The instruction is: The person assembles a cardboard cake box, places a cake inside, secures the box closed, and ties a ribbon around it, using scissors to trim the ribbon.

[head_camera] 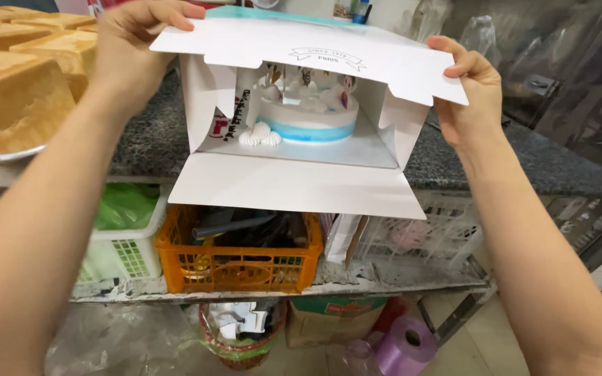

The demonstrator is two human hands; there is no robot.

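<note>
Holding the lid [315, 52] of a white cake box [294, 184], 2 bare hands work at the front edge of a speckled stone counter [559, 167]. Left hand [134, 42] pinches the lid's left end, fingers curled over its top; right hand [472, 94] pinches the right end, thumb on top. Lid's long axis runs left to right between the 2 grips, both equally near. Front flap hangs open over the counter edge, showing a white cake with a blue band [308, 118] well inside, below the lid. Sponge loaves [15, 90] sit on a tray at the counter's left end; an orange crate [238, 264] stands on the shelf beneath.
</note>
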